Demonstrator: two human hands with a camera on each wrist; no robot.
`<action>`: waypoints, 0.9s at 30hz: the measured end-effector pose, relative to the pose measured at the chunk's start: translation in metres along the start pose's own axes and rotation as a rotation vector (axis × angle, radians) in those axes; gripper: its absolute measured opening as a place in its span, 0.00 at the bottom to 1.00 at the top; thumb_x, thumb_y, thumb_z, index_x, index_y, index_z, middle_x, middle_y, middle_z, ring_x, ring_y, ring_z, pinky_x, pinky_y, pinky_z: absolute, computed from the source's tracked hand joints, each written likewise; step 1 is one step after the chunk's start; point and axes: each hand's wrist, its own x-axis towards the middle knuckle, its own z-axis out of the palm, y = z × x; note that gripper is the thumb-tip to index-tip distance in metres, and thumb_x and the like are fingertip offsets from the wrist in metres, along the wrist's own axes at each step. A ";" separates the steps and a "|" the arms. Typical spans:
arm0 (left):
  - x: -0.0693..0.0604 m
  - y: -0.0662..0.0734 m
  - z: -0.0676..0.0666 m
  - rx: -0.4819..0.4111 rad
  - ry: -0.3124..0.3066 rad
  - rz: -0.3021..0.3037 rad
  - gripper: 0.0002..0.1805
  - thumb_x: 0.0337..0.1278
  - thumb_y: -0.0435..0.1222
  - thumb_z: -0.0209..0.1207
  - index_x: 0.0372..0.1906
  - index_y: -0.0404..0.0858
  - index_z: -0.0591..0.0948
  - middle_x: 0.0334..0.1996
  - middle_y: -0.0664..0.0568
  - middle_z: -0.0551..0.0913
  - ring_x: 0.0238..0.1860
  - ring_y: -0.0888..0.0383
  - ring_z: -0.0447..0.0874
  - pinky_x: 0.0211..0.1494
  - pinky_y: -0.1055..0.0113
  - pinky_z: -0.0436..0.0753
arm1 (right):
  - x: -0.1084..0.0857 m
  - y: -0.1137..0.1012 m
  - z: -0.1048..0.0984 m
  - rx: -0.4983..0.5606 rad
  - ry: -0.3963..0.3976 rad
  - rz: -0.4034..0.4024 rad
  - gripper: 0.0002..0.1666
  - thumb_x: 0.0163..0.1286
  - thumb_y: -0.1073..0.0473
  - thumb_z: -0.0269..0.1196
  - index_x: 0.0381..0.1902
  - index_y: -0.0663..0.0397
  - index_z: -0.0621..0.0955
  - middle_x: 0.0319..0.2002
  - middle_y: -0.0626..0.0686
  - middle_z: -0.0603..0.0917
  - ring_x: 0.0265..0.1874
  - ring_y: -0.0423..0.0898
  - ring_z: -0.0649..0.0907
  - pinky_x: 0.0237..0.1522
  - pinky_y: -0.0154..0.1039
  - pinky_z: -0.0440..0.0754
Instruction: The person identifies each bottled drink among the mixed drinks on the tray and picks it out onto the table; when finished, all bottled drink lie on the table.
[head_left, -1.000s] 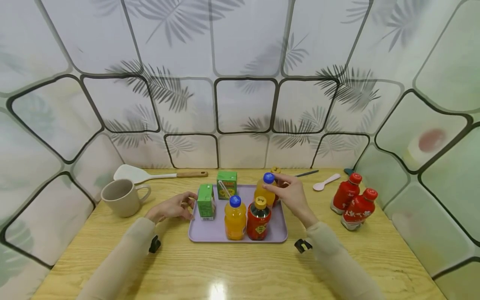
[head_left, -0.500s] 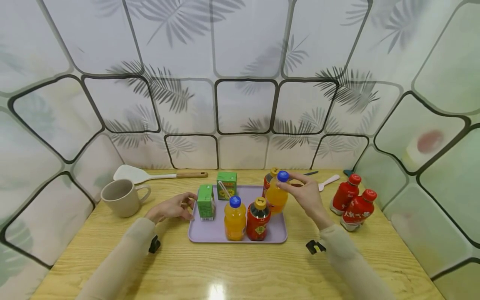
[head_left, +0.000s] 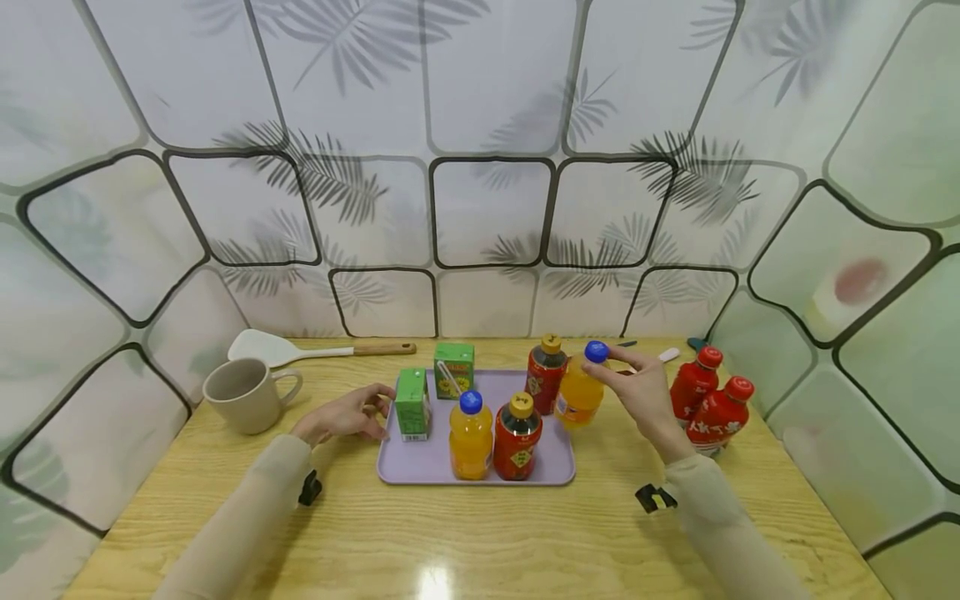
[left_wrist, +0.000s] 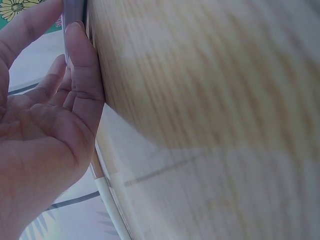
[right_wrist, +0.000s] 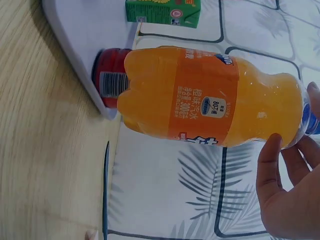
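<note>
My right hand [head_left: 641, 393] pinches an orange-drink bottle [head_left: 580, 392] near its blue cap; the bottle hangs tilted over the right edge of the lilac tray [head_left: 427, 471]. The right wrist view shows the bottle [right_wrist: 200, 95] large, with my fingers at its neck. Beside it on the tray stands a dark bottle with red label [head_left: 546, 379]. My left hand [head_left: 348, 417] rests at the tray's left edge, near a green carton [head_left: 412, 404]; in the left wrist view that hand [left_wrist: 55, 110] touches the tray's rim, fingers loosely bent.
The tray also holds another green carton [head_left: 454, 371], a second orange bottle [head_left: 471, 437] and a second dark bottle [head_left: 517, 439]. Left are a mug [head_left: 243, 396] and spatula [head_left: 322, 352]. Right stand two red bottles [head_left: 716, 417]; a pale spoon [head_left: 669, 355] lies behind my right hand.
My right hand has moved the orange bottle rightward from over the tray to its right edge, uncovering the dark bottle behind. My left hand has stayed where it was.
</note>
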 end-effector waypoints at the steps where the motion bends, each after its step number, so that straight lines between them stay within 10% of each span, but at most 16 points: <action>1: 0.000 0.000 0.000 0.000 0.002 -0.002 0.36 0.50 0.25 0.65 0.65 0.33 0.63 0.47 0.41 0.70 0.34 0.58 0.73 0.36 0.69 0.79 | 0.000 0.000 -0.002 -0.006 0.007 0.006 0.29 0.58 0.54 0.73 0.55 0.62 0.82 0.40 0.31 0.84 0.30 0.36 0.79 0.32 0.30 0.77; 8: 0.000 -0.001 -0.002 0.005 0.002 -0.002 0.36 0.50 0.25 0.65 0.65 0.33 0.63 0.47 0.42 0.70 0.34 0.57 0.73 0.36 0.69 0.79 | -0.001 0.008 -0.014 -0.060 0.075 0.043 0.31 0.59 0.51 0.73 0.57 0.60 0.82 0.54 0.49 0.83 0.35 0.32 0.78 0.37 0.28 0.81; 12: 0.000 -0.001 -0.002 0.009 0.003 0.004 0.36 0.50 0.25 0.65 0.65 0.33 0.63 0.47 0.41 0.70 0.34 0.57 0.73 0.36 0.69 0.79 | 0.000 0.014 -0.022 -0.061 0.100 0.049 0.31 0.58 0.50 0.73 0.56 0.61 0.82 0.48 0.41 0.85 0.46 0.36 0.77 0.36 0.31 0.83; 20: 0.001 -0.001 -0.002 0.031 -0.006 0.021 0.37 0.49 0.26 0.66 0.65 0.33 0.63 0.47 0.41 0.71 0.34 0.58 0.73 0.36 0.70 0.78 | -0.003 0.022 -0.039 -0.126 0.126 0.088 0.33 0.60 0.45 0.71 0.58 0.57 0.81 0.43 0.35 0.82 0.37 0.35 0.80 0.35 0.30 0.80; 27: 0.001 -0.001 -0.001 0.028 -0.004 0.014 0.37 0.48 0.25 0.66 0.65 0.33 0.64 0.47 0.42 0.71 0.35 0.58 0.74 0.36 0.70 0.79 | -0.002 0.026 -0.056 -0.117 0.136 0.183 0.37 0.59 0.43 0.70 0.62 0.56 0.78 0.45 0.43 0.84 0.22 0.34 0.78 0.14 0.27 0.65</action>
